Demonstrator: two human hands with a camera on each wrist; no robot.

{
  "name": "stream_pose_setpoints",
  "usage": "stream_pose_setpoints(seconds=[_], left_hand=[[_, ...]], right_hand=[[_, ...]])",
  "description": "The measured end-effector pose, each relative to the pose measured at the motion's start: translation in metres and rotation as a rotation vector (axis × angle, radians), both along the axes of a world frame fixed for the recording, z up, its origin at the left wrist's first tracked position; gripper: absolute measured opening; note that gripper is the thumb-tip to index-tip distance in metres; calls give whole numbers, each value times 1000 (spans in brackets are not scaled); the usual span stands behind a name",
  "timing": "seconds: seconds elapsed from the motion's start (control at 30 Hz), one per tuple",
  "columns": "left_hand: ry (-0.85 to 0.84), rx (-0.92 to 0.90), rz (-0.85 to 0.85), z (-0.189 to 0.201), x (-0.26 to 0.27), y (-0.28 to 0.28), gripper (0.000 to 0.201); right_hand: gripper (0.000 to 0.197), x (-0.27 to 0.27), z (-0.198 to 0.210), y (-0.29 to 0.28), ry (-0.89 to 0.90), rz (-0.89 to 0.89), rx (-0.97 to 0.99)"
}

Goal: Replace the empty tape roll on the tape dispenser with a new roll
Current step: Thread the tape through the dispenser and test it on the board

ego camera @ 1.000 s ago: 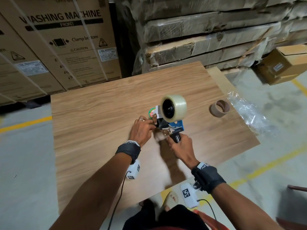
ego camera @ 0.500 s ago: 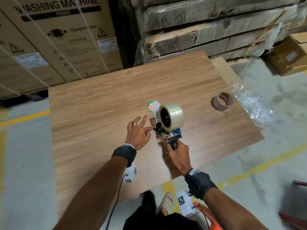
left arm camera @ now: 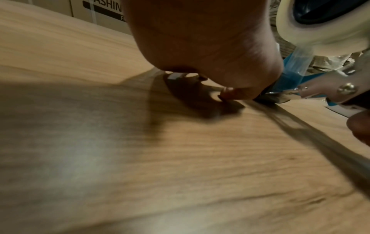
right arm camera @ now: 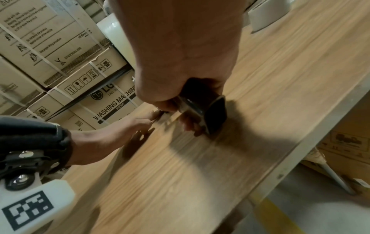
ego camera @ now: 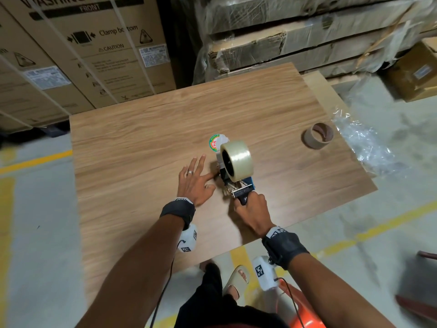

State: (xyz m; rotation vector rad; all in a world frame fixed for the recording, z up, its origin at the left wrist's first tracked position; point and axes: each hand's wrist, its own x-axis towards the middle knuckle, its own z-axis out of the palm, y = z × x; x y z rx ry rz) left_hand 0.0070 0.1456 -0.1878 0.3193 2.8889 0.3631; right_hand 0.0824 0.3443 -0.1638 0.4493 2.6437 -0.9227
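A blue tape dispenser stands on the wooden table with a full clear tape roll mounted on it. My right hand grips its black handle near the table's front. My left hand lies flat on the table just left of the dispenser, fingers straight, the index fingertip touching the dispenser's front end. The empty brown cardboard core lies on the table at the far right. In the left wrist view a strip of clear tape runs from the roll down to the dispenser's metal frame.
A round green and red label lies on the table behind the dispenser. Crumpled clear plastic wrap hangs off the right edge. Large cardboard boxes and wrapped flat packs stand behind the table. Concrete floor with yellow lines surrounds it.
The dispenser came down from a raised hold onto the table. My left hand let go of its front, opened and flattened on the table beside it.
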Motion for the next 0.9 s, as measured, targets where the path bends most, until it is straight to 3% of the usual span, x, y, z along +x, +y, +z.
stream_pose_setpoints(seconds=[0.4,0.7,0.9], left_hand=[[-59,-66,11,6,-2,6,61],[-111,-92,12,12,-2,11,85],[-152,-94,-12,11,3,19,91]], right_hand=[[34,16,3,6,-30,15,-24],[34,62,7,24,-19,23,-94],[41,84,9,32,-16,10,-142]])
